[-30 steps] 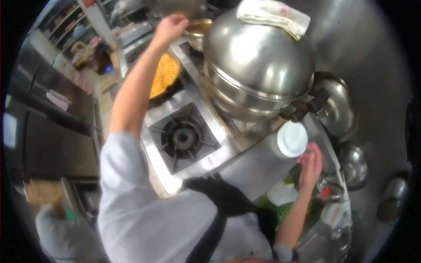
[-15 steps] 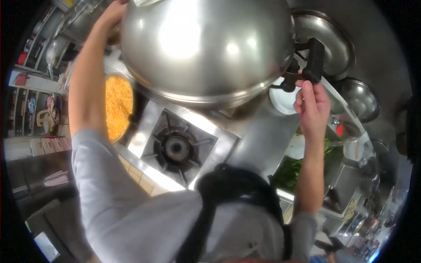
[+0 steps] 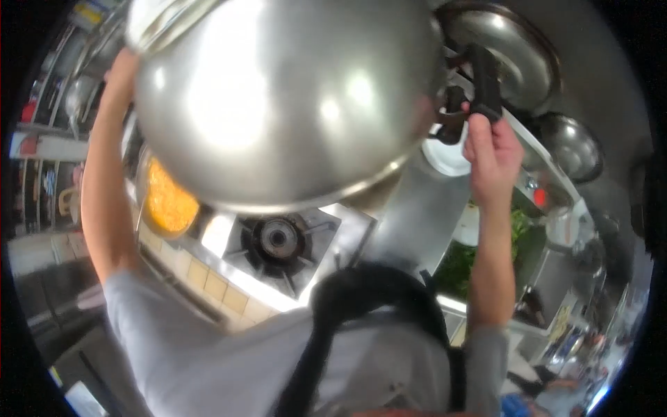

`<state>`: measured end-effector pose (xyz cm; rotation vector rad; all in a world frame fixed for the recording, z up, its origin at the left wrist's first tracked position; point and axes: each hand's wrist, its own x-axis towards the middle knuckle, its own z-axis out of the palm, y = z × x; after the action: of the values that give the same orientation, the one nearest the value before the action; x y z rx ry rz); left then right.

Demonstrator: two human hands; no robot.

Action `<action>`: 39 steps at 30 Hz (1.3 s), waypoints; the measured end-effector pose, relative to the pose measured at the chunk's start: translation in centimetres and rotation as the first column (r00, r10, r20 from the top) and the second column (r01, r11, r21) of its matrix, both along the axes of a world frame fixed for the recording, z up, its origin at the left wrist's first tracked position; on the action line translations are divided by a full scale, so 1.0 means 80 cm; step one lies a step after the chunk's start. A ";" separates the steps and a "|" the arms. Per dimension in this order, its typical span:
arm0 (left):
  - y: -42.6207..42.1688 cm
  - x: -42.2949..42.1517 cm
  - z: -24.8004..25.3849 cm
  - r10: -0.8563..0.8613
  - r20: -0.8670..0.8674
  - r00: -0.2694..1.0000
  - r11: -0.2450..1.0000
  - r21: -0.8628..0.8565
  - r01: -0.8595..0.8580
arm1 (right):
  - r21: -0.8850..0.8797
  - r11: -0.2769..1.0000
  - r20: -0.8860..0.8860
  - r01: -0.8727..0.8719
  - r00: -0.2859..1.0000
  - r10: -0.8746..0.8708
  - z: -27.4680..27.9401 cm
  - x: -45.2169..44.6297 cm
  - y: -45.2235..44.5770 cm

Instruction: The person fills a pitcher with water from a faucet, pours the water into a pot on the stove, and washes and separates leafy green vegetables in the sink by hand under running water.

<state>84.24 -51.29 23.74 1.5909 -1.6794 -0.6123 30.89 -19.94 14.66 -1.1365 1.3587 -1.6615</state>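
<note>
A very large round steel pan [image 3: 299, 111] fills the upper middle, held up above the stove. I cannot tell whether its inner or outer surface faces me. My right hand [image 3: 495, 149] is closed on the lower end of its black side handle [image 3: 484, 80]. At the pan's upper left edge, my left hand [image 3: 124, 66] is against a white cloth [image 3: 156, 21], its fingers mostly hidden. Below the pan is a gas burner [image 3: 279, 240] with a black grate. Left of the burner, a pan of orange-yellow shredded food [image 3: 169, 201] is partly covered by the steel pan.
A steel counter [image 3: 410, 222] extends right of the burner. On it are a white plate [image 3: 448, 156] and a container of green leaves [image 3: 458, 267]. Two more steel pans, a larger one [image 3: 517, 52] and a smaller one [image 3: 568, 149], lie at the upper right. Shelves stand far left.
The steel pan has moved left and toward me, over part of the burner and the orange food. Both hands moved with it, and more of the white cloth shows.
</note>
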 end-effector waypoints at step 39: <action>0.410 -0.008 -0.049 0.323 -0.626 0.709 0.938 0.314 -0.150 | 0.659 0.736 0.163 0.156 0.925 -0.342 -0.319 -0.120 0.379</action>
<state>83.57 -18.47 19.82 1.4594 -0.8585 -1.1292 21.28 10.40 -10.83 -0.3139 1.7527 -1.2870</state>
